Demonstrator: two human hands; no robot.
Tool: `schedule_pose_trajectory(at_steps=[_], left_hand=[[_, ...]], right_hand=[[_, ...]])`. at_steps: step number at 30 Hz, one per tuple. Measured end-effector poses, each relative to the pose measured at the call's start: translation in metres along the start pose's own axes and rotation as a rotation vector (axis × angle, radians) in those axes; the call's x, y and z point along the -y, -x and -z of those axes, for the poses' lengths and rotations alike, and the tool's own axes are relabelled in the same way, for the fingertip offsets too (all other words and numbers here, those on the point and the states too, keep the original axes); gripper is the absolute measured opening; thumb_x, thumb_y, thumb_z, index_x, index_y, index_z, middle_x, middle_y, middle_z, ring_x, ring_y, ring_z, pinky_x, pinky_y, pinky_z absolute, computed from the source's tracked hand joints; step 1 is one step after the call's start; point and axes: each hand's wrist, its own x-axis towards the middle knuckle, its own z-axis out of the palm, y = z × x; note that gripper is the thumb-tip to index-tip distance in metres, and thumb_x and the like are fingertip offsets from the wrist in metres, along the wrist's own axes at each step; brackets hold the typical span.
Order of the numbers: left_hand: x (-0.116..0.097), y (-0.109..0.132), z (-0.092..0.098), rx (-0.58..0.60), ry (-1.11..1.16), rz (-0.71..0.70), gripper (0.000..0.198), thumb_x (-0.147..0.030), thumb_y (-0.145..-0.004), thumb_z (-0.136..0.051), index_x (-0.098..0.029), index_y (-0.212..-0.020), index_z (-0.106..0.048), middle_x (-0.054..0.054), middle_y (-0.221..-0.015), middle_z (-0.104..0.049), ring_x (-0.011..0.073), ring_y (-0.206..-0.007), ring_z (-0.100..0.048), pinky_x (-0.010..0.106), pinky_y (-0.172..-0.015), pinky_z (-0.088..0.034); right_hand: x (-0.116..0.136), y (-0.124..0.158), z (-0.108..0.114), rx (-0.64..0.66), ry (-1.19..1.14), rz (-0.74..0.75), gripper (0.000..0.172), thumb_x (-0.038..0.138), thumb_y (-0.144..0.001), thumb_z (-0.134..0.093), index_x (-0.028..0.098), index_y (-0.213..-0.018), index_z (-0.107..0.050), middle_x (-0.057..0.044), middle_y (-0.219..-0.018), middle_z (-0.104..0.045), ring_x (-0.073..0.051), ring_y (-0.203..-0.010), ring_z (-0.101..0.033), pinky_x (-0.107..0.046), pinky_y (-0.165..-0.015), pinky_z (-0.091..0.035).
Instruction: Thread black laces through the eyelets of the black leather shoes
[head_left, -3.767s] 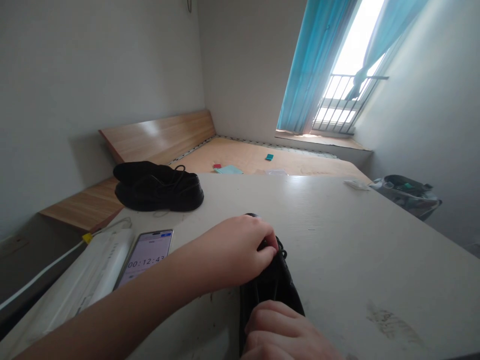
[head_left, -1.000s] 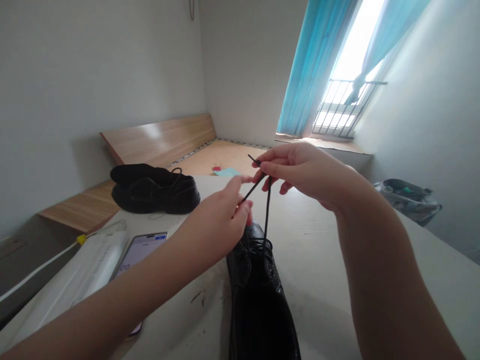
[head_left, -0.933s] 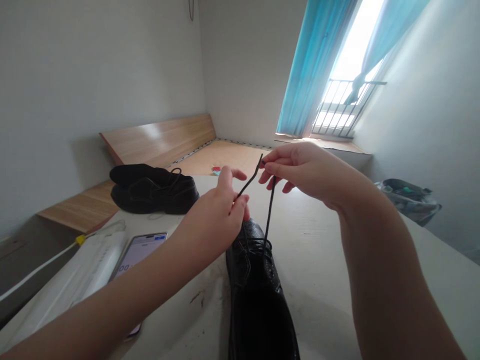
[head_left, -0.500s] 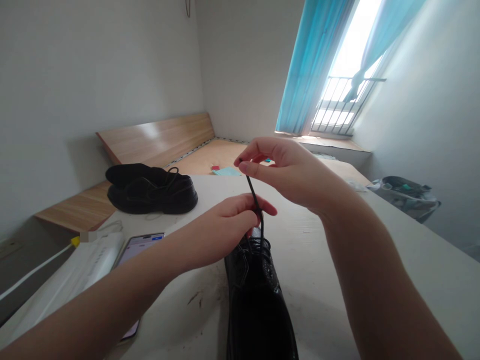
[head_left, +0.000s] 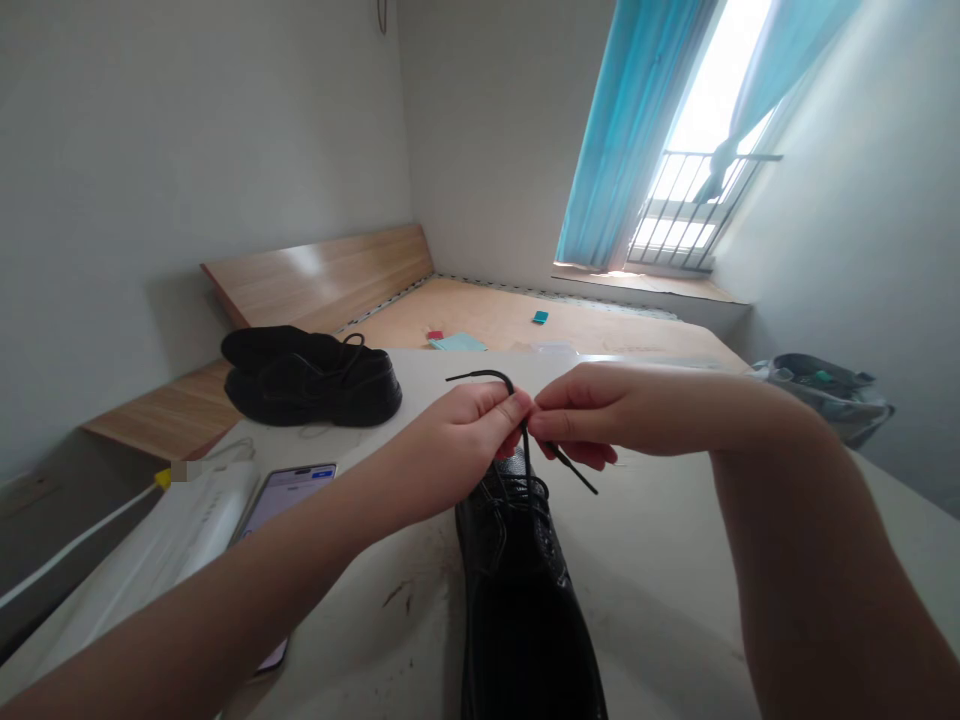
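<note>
A glossy black shoe (head_left: 529,610) stands on the white table with its toe toward me. Above its laced opening, my left hand (head_left: 484,430) pinches a black shoelace (head_left: 527,460) between thumb and forefinger; one end of that lace curves out over the hand to the left. Right beside it, fingertips nearly touching, my right hand (head_left: 589,415) is closed on the lace too, and another lace end slants down to the right below its fingers. How the strands cross between the fingertips is hidden.
Another black shoe (head_left: 315,380) sits at the table's far left. A phone (head_left: 296,490) and a white power strip (head_left: 180,540) lie left of my forearm. Beyond the table is a bed (head_left: 480,300); a bag-lined bin (head_left: 832,390) stands at right.
My right hand has come down from above to meet the left hand. The lace it held stretched upward now bends over the left hand, and a second end shows at the right.
</note>
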Motion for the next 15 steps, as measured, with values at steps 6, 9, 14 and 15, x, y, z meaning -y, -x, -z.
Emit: schedule_pose_trajectory(at_steps=[6,9,14,15], left_hand=[[-0.001,0.001,-0.002,0.022,0.048,0.07,0.033,-0.04,-0.093,-0.04,-0.019,-0.078,-0.061,-0.002,-0.065,-0.056,0.0132,-0.062,-0.05,0.026,-0.061,-0.039],[-0.001,-0.001,-0.001,0.036,0.066,0.096,0.034,-0.041,-0.093,-0.04,-0.02,-0.085,-0.065,-0.003,-0.06,-0.052,0.013,-0.059,-0.05,0.026,-0.059,-0.041],[-0.008,0.003,0.006,0.142,-0.012,0.029,0.034,-0.041,-0.093,-0.043,-0.02,-0.088,-0.069,0.0,-0.073,-0.062,0.0154,-0.072,-0.058,0.026,-0.065,-0.045],[-0.01,0.005,0.008,0.183,-0.025,0.018,0.033,-0.041,-0.093,-0.044,-0.021,-0.088,-0.069,0.0,-0.077,-0.064,0.0165,-0.077,-0.059,0.026,-0.068,-0.045]], right_hand=[[-0.02,0.007,-0.016,0.001,-0.28,0.094,0.034,0.043,-0.09,-0.053,0.017,-0.07,-0.054,0.003,-0.06,-0.054,-0.009,-0.055,-0.045,-0.022,-0.053,-0.035],[-0.024,0.009,-0.035,0.063,-0.568,0.15,0.029,0.04,-0.088,-0.058,0.015,-0.073,-0.058,0.003,-0.055,-0.055,-0.007,-0.05,-0.046,-0.021,-0.05,-0.032],[-0.021,-0.01,-0.075,-0.248,-0.653,0.011,0.029,0.038,-0.08,-0.066,0.016,-0.065,-0.053,0.006,-0.05,-0.048,-0.007,-0.046,-0.038,-0.021,-0.046,-0.027],[-0.02,-0.014,-0.08,-0.353,-0.612,0.014,0.025,0.033,-0.079,-0.066,0.017,-0.066,-0.052,0.005,-0.054,-0.049,-0.008,-0.05,-0.039,-0.022,-0.048,-0.029]])
